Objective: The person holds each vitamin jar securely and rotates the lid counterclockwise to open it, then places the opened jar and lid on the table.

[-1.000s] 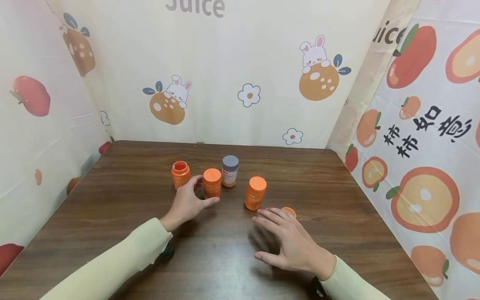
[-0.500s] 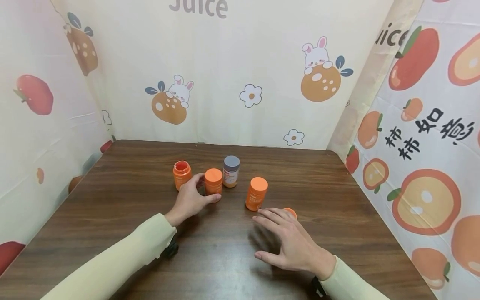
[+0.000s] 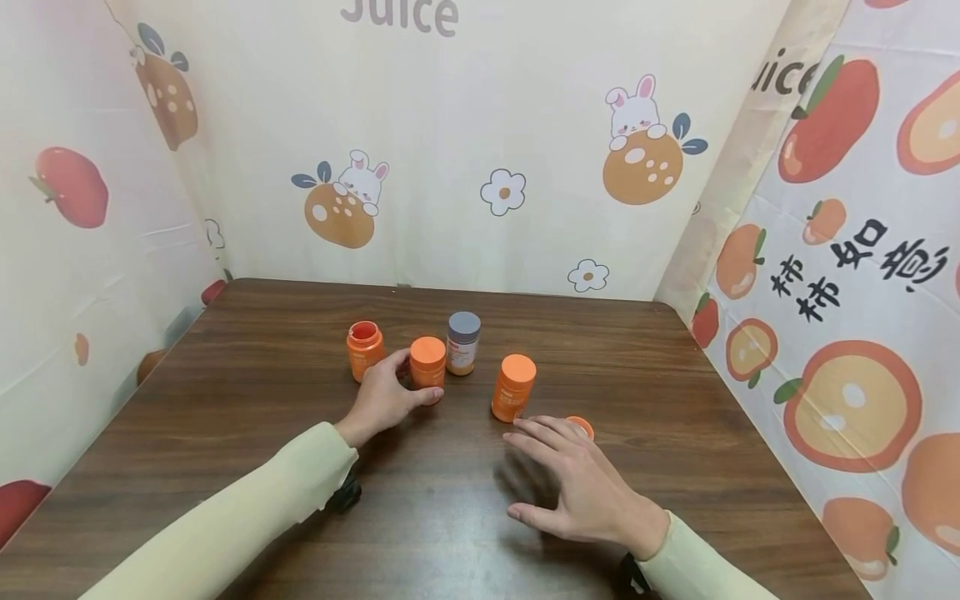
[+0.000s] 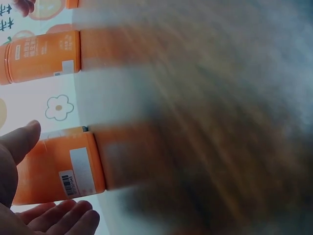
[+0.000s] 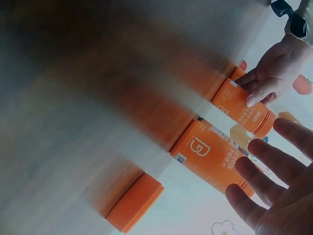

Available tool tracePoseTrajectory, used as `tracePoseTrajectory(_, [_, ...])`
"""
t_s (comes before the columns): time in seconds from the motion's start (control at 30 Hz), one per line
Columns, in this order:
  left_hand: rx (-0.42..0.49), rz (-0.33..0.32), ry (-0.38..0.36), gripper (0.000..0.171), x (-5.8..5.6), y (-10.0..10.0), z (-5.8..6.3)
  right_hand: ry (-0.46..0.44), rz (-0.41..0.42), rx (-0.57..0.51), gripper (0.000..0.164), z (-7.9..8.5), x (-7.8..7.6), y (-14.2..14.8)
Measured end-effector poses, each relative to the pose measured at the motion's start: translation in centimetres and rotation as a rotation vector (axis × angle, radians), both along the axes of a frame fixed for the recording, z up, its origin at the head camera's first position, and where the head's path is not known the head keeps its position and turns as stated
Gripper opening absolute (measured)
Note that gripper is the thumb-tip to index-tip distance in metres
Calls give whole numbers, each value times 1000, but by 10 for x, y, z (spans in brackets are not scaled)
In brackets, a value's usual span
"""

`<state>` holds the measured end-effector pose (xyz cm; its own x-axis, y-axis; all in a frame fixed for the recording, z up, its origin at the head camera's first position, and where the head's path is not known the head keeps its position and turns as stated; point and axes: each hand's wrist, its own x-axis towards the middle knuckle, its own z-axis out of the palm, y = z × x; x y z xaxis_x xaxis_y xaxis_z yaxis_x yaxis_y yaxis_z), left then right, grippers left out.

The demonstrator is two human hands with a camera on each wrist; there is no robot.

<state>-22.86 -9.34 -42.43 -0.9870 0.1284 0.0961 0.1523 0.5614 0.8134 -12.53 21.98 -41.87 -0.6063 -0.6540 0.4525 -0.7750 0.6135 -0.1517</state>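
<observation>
The left hand [image 3: 382,396] curls its thumb and fingers round an orange, cylindrical, plastic-looking bottle with an orange lid [image 3: 427,372], which stands upright on the dark brown wood-grain table [image 3: 431,533], while the right hand [image 3: 573,479] holds nothing, its fingers spread over the tabletop, partly hiding a low, round orange cap [image 3: 582,427]. Just beyond the gripped bottle stands a grey-lidded bottle with a pale label [image 3: 462,346]; an uncapped orange bottle with a reddish mouth [image 3: 365,358] stands beside the left hand's fingers, and a second orange-lidded bottle [image 3: 513,389] stands near the right fingertips.
</observation>
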Motion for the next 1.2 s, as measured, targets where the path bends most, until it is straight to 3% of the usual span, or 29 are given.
tracePoseTrajectory(0.27, [-25, 5, 1, 65, -2, 2, 1, 0, -3, 1, 74, 0, 0, 0])
tracePoseTrajectory(0.63, [-18, 10, 14, 60, 1, -2, 9, 22, -7, -15, 74, 0, -1, -1])
tracePoseTrajectory(1.2, [-52, -20, 37, 67, 26, -9, 10, -23, -22, -48, 78, 0, 3, -7])
